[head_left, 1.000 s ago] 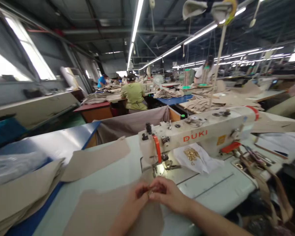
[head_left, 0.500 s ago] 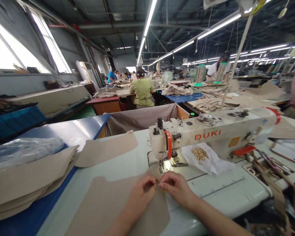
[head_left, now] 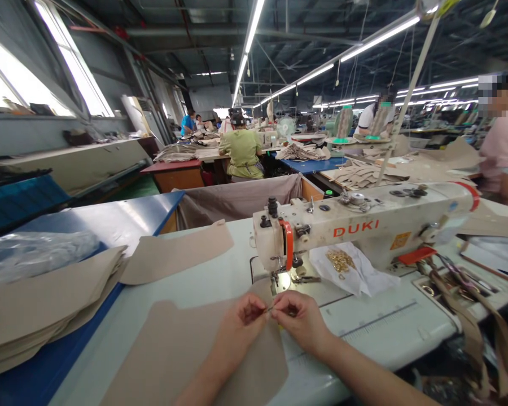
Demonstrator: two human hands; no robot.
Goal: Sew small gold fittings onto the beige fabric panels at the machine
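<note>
My left hand [head_left: 241, 324] and my right hand [head_left: 300, 321] meet fingertip to fingertip just in front of the needle of the white sewing machine [head_left: 364, 228]. Both are pinched on a tiny object between them, too small to name. They hover over a beige fabric panel [head_left: 186, 352] lying on the pale green table [head_left: 364, 332]. A second beige panel [head_left: 173, 254] lies farther back to the left.
A stack of beige panels [head_left: 42, 304] sits at the left on a blue surface. A white cloth with small gold metal parts [head_left: 341, 262] lies under the machine arm. Straps and tools [head_left: 452, 282] clutter the right. Other people work at tables behind; a person in pink [head_left: 503, 141] stands right.
The view has steadied and shifted slightly. My hands stay together in front of the needle, still pinching the small item; they have risen a little over the panel.
</note>
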